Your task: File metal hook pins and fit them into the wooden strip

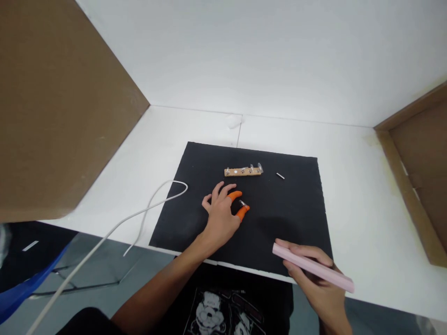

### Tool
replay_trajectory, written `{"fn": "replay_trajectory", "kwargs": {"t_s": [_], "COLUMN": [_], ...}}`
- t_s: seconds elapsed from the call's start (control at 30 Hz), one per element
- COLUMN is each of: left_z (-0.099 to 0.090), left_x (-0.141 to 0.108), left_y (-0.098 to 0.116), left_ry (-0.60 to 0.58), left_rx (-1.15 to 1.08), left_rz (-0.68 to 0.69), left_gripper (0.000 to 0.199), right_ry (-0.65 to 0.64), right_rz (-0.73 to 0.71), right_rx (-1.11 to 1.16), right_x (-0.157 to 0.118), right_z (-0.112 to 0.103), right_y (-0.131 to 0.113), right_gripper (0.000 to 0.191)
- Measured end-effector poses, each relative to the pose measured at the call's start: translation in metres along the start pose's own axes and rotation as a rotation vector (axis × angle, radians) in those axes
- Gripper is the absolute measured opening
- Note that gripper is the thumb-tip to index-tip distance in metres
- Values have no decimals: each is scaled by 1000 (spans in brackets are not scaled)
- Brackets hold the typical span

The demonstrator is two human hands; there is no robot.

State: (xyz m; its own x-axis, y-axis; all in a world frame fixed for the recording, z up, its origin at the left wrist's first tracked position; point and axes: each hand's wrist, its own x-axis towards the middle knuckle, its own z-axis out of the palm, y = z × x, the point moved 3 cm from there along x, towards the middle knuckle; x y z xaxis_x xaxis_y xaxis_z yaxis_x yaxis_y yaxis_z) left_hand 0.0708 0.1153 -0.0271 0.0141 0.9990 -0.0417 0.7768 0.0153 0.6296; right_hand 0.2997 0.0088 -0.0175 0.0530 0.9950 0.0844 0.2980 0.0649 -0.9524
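Observation:
My left hand (222, 217) is over the middle of the black mat (293, 195), with orange finger covers (241, 213) on its thumb and forefinger. Those two fingers are apart. A small shiny part (242, 203) shows between them, close to the thumb tip; whether they touch it is unclear. My right hand (316, 281) is closed around a slim pale pink bar-like object (314, 268) near the mat's front right corner. Beyond my left hand is a narrow brown strip (240, 172) carrying several small metal and clear pieces.
A short thin light-coloured stick (280, 176) lies to the right of the strip. One white cable (139, 211) loops over the mat's left edge. Cardboard panels stand at left (70, 111) and right (401, 181) of the white table (356, 195).

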Motion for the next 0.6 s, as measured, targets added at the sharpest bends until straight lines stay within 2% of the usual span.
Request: {"fn": "replay_trajectory", "kwargs": {"t_s": [0.27, 0.47, 0.6], "left_z": [-7, -5, -1], "left_x": [-3, -6, -9], "left_y": [-7, -7, -5], "left_ry": [-8, -2, 21], "left_rx": [10, 14, 19], "left_rz": [21, 32, 19], "left_gripper": [23, 11, 15], "right_ry": [-3, -4, -12], "right_rz": [-4, 4, 19], "right_rx": [2, 11, 10], "right_x": [-1, -1, -2], "right_z": [-1, 1, 2], "right_y": [1, 2, 1], "right_gripper": [18, 17, 15]}}
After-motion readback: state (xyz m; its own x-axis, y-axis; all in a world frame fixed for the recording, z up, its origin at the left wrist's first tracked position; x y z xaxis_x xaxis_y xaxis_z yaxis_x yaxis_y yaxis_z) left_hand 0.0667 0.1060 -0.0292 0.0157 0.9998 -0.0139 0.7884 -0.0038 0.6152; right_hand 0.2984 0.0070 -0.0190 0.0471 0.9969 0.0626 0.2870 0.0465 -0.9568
